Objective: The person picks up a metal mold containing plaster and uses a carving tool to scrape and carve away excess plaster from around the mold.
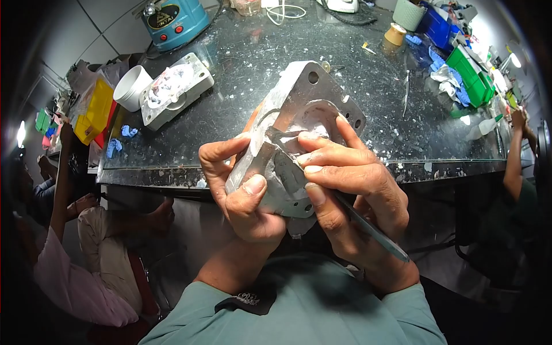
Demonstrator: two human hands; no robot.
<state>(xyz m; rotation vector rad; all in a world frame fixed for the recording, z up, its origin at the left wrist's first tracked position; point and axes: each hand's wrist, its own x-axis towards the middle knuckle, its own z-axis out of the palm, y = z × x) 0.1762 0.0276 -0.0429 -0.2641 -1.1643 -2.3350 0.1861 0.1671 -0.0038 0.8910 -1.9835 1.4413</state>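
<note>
A grey metal mould block (280, 103) with a hollow in its face and round holes near its corners is held tilted over the table's front edge. My left hand (244, 195) grips its left side, the thumb on the face and other fingers partly hidden behind. In my right hand (359, 178) is a slim metal tool (374, 228), its rear end pointing down to the right. The tool's front end lies at the hollow, mostly hidden by my fingertips, which touch the block.
On the dark table (241, 63) are another mould half (178, 92), a white cup (133, 88), a blue machine (175, 24), a thin tool (406, 93) and a green bin (468, 75). People sit at left (75, 276) and right (513, 167).
</note>
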